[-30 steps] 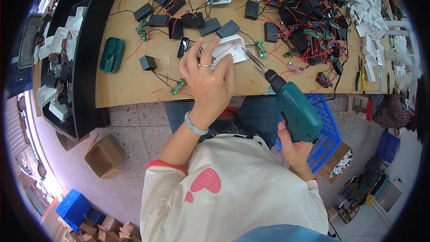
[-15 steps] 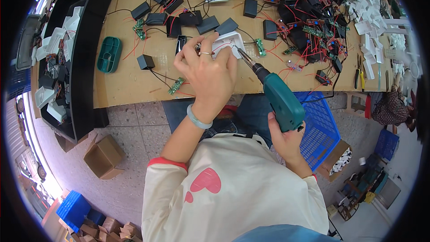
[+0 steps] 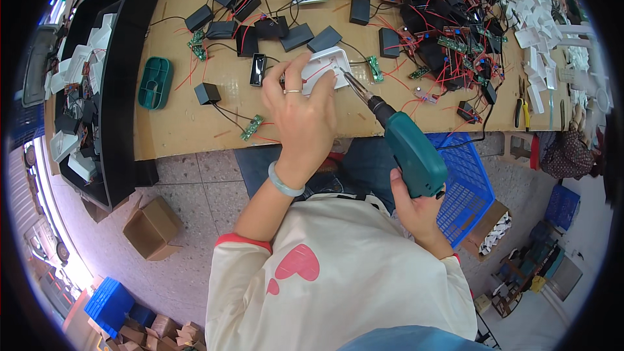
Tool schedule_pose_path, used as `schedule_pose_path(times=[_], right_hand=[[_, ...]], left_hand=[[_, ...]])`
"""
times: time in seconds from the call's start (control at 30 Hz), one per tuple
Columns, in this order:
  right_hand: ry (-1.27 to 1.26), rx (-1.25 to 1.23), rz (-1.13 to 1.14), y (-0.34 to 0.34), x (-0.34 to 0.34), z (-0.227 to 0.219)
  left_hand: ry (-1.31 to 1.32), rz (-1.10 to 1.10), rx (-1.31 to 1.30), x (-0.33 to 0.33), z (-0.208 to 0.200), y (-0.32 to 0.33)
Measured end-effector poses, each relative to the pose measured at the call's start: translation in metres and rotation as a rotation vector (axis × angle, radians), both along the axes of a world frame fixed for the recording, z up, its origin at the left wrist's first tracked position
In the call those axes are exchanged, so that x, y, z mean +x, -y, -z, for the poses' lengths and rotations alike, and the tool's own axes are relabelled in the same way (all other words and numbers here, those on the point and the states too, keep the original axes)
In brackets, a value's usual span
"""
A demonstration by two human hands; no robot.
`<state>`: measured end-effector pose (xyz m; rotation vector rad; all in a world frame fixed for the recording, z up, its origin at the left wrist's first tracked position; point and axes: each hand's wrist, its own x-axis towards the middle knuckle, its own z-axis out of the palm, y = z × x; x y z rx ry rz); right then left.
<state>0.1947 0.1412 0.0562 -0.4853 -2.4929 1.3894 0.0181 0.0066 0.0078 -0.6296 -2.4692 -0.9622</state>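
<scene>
The worktop (image 3: 175, 136) spans the upper half of the frame, its far edge cut off. One black bin (image 3: 120, 91) stands upper left; the parts in it overlap too much to count. Upper right, one heap (image 3: 448, 39) of black boxes and red wires is equally tangled. One blue basket (image 3: 465, 188), right of centre, is partly hidden by the worktop and green tool (image 3: 416, 149). The right hand (image 3: 419, 211) has its grip closed round that single tool; most fingers are hidden behind it. The left hand (image 3: 302, 117) has its grip bent and partly spread over one white shell (image 3: 331, 58), upper centre, covering its lower left; whether it pinches anything, I cannot tell. The tool's tip reaches over the shell's right side, contact unclear. One tray (image 3: 155, 83) lies at left.
</scene>
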Motion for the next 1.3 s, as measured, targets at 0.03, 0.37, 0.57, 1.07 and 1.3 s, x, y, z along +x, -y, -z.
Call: schedule_pose_path(times=[0.03,0.37,0.57,1.07,1.3], right_hand=[[-0.024,-0.017,0.006,0.0,0.001,0.0],[-0.009,-0.039,0.072,-0.002,0.013,-0.004],[-0.076,-0.064,0.044,-0.009,0.018,-0.005],[-0.105,-0.263,0.194,0.0,0.008,-0.019],[-0.085,-0.246,0.151,-0.002,0.007,-0.013]], left_hand=[[0.018,0.022,0.027,0.001,0.001,0.001],[0.02,0.104,0.087,-0.001,0.008,0.021],[0.004,0.122,0.059,-0.001,-0.008,0.027],[-0.171,0.233,-0.174,-0.018,-0.021,0.036],[-0.165,0.142,-0.035,-0.026,-0.005,0.017]])
